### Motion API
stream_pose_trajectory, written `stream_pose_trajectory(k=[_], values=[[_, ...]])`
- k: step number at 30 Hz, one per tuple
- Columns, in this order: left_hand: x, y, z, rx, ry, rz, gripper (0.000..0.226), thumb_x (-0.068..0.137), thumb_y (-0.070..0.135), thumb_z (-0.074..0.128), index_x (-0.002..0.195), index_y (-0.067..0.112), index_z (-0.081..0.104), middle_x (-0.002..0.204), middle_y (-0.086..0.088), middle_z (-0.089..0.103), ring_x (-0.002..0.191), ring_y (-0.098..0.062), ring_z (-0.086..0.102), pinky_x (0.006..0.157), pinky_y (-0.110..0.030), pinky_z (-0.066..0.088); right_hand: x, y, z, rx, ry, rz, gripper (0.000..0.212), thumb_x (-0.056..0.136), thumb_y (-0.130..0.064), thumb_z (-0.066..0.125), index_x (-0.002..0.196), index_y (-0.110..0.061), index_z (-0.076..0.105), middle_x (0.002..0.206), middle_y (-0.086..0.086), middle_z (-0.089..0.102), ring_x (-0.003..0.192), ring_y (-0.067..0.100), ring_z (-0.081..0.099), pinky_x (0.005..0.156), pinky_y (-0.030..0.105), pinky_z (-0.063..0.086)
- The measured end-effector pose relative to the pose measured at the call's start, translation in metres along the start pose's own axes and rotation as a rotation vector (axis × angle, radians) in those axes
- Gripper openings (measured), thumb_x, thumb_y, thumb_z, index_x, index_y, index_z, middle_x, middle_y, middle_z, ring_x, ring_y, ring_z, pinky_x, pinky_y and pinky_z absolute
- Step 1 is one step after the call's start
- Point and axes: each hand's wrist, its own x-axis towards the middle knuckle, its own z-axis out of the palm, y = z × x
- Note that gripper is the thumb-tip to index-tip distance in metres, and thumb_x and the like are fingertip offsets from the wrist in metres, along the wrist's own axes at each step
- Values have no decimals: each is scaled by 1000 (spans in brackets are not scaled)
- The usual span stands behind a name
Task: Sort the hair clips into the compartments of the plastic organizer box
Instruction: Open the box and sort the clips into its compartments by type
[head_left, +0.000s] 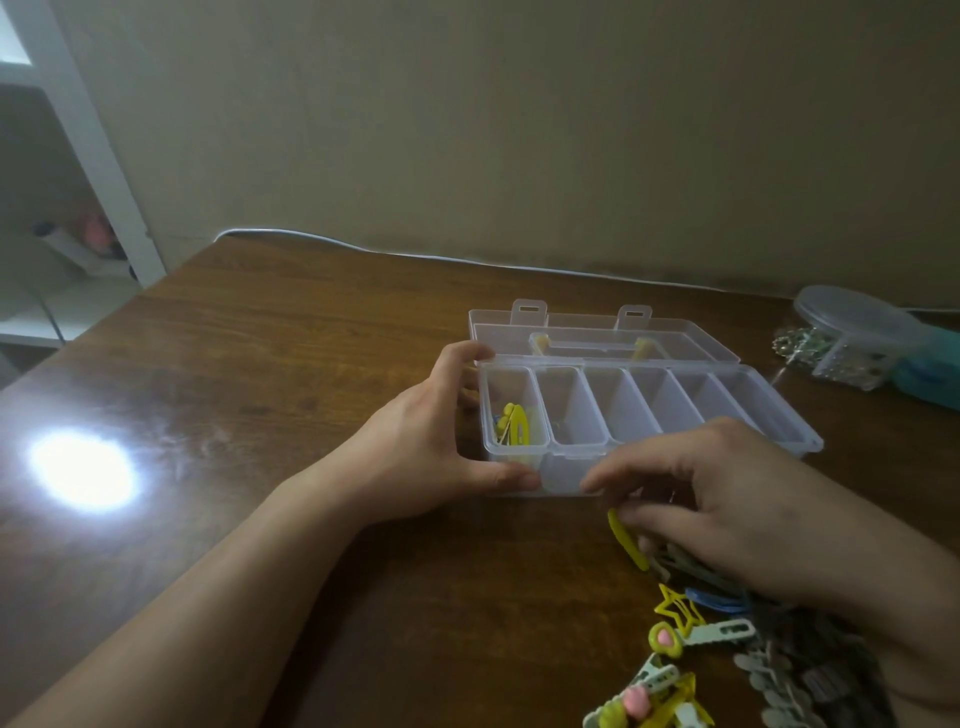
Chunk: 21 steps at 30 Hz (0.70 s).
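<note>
1. One clear plastic organizer box (649, 415) is seen open on the wooden table (311, 364), its lid (602, 332) laid flat behind it; the long axis runs left to right, slanting away to the right.
2. Six compartments are counted in a row, each lying front to back.
3. The leftmost compartment is occupied by yellow hair clips (511, 423); an exact count cannot be made.
4. The box's left end is gripped by the left hand (441, 441), thumb at the front wall and fingers curled round the back corner.
5. A yellow clip (626, 540) is pinched by the right hand (737, 509) just before the box, its length running near to far.
6. A loose pile of clips (727, 654) is spotted at near right, too tangled to count.
7. No readable writing is found anywhere.
</note>
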Motion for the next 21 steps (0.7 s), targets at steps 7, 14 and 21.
stream_pose_trajectory(k=[7,14,21], values=[[0,0,0,15,8,2,107,59,62,80,143,43,16,145,12,47,125,-1,48,100,-23,44,-12,-6,-15,-131,-146,28,20,86,-31,70,92,-50,66,95,-44,57,84,-16,57,66,11,47],[1,0,1,15,7,-4,108,61,59,81,145,40,16,146,12,47,124,1,46,94,-16,40,-15,-10,-10,-456,-428,174,31,82,-47,66,109,-54,50,82,-16,58,78,1,53,67,24,45],[-1,3,1,9,2,-20,111,53,66,75,144,41,16,145,13,47,122,1,47,97,-20,42,-8,-11,-2,-385,-419,124,30,84,-47,66,111,-48,53,77,-16,56,74,0,50,67,23,43]])
